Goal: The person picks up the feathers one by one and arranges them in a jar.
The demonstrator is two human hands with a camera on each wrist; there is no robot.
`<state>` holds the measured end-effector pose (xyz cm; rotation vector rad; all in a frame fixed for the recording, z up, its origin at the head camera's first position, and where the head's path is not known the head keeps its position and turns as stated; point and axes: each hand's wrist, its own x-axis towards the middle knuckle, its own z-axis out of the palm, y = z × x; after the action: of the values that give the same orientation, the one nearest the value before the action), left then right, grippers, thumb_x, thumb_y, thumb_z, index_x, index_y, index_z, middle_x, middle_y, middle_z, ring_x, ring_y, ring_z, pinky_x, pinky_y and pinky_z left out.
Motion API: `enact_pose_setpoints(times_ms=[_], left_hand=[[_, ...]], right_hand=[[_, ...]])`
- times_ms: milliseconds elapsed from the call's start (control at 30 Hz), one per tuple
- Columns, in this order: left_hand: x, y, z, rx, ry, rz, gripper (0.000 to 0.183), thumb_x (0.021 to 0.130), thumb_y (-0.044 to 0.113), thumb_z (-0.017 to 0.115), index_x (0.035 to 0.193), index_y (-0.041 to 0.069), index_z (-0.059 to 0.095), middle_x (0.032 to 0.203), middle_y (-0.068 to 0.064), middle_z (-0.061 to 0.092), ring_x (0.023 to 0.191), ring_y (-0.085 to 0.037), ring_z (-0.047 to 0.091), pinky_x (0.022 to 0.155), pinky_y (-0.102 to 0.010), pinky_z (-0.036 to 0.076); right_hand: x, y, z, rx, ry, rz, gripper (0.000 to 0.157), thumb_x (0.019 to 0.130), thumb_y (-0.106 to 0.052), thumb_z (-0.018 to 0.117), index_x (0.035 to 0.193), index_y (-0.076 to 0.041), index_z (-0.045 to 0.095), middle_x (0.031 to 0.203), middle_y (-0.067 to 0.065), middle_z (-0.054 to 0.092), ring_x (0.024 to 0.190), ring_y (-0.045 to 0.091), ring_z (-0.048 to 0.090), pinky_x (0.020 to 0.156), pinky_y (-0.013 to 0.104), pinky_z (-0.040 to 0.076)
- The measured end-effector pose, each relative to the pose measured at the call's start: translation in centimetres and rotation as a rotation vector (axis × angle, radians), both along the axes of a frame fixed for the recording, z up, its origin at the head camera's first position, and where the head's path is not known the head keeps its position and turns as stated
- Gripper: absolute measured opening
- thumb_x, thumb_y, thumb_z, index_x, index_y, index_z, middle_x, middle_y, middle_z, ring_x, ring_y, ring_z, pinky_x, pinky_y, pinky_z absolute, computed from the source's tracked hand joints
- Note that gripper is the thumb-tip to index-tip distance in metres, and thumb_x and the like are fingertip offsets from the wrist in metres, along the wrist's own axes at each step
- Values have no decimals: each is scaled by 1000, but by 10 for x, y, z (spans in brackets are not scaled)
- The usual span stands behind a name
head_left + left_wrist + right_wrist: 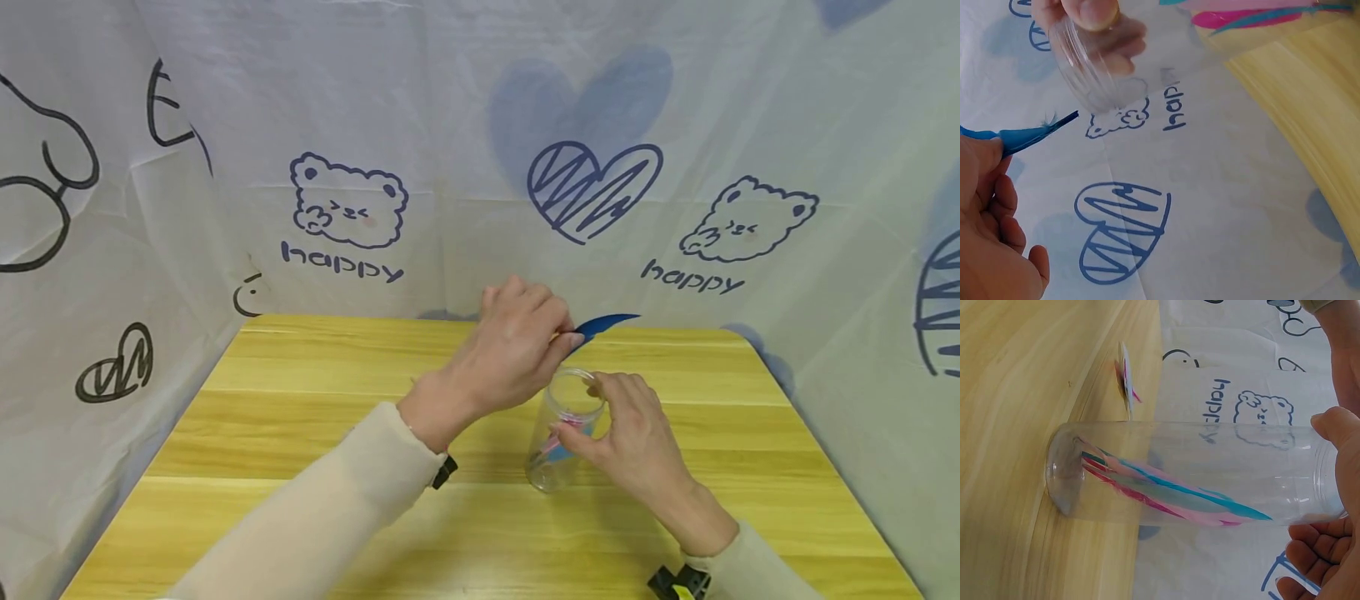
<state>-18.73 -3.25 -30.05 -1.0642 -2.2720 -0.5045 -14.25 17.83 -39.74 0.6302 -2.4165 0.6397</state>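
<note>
A clear plastic jar (542, 454) stands on the wooden table, its open mouth upward. Inside it, pink, magenta and blue feathers (1172, 487) lean against the wall, quills toward the bottom. My right hand (641, 437) grips the jar near its rim, thumb on one side and fingers on the other. Above the mouth, my left hand (513, 346) pinches a blue feather (606, 323) between thumb and fingertips. In the left wrist view the bare quill end of this blue feather (1032, 137) points toward the jar's rim (1079, 69), apart from it.
More feathers (1124, 381) lie on the table beyond the jar in the right wrist view; my left arm hides them in the head view. A white printed cloth (450, 167) hangs behind the table (300, 400) and along its sides.
</note>
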Motion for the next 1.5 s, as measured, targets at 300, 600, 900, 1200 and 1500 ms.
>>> enact_pose_setpoints(times_ms=[300, 600, 900, 1200, 1500], left_hand=[[1, 16, -7, -3, 115, -20, 16, 106, 28, 66, 95, 15, 64, 92, 2, 62, 91, -21, 49, 81, -40, 33], [2, 20, -20, -51, 138, -21, 15, 107, 27, 64, 96, 17, 63, 92, 3, 60, 89, -20, 45, 83, -39, 31], [1, 13, -28, -61, 84, -7, 16, 106, 31, 65, 99, 16, 64, 95, 2, 61, 91, -20, 46, 85, -39, 34], [2, 7, -30, -62, 35, 12, 19, 107, 34, 63, 104, 16, 66, 99, 1, 62, 95, -21, 48, 85, -39, 35], [-2, -13, -35, -90, -57, 47, 13, 108, 26, 60, 111, 15, 67, 107, -1, 63, 107, -24, 53, 92, -42, 40]], right_hand=[[1, 0, 1, -1, -50, -16, 62, 77, -34, 94, 121, -1, 65, 105, 10, 67, 99, 30, 60, 84, 49, 51], [0, 0, 1, 6, -17, -9, 58, 76, -35, 93, 115, -3, 65, 101, 10, 68, 96, 29, 60, 80, 46, 49], [-1, 0, -1, -2, 5, 4, 57, 76, -34, 92, 112, -1, 65, 101, 10, 67, 96, 30, 60, 80, 46, 49], [0, 1, 0, -5, -14, 6, 57, 77, -36, 92, 114, -3, 64, 103, 10, 66, 96, 29, 60, 79, 46, 49], [1, 1, 0, -8, -27, -3, 64, 78, -42, 92, 119, -3, 64, 104, 9, 66, 96, 28, 60, 81, 46, 50]])
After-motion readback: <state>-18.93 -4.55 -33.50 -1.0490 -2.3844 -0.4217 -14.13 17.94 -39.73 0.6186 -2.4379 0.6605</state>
